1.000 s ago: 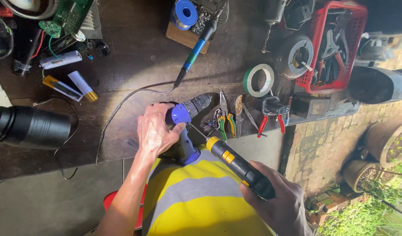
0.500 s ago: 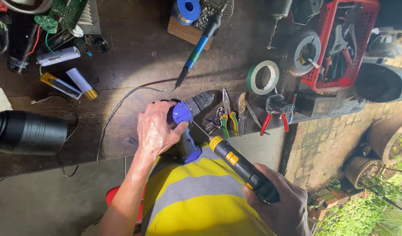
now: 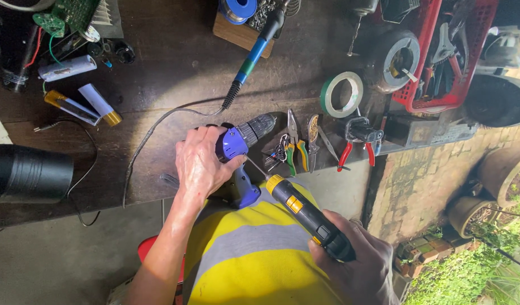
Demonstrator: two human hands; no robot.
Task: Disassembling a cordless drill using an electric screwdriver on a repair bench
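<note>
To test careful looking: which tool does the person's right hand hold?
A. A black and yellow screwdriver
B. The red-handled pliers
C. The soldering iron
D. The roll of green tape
A: the right hand grips the black and yellow screwdriver, its tip against the blue drill.

I've got my bright yellow hi-vis top [image 3: 254,248] on, with a wide grey band across the middle. Both arms are bare, no sleeves, no gloves, no watch or rings on my fingers [image 3: 206,144].

Blue drill [image 3: 237,148], yellow-black screwdriver [image 3: 308,217]
</note>
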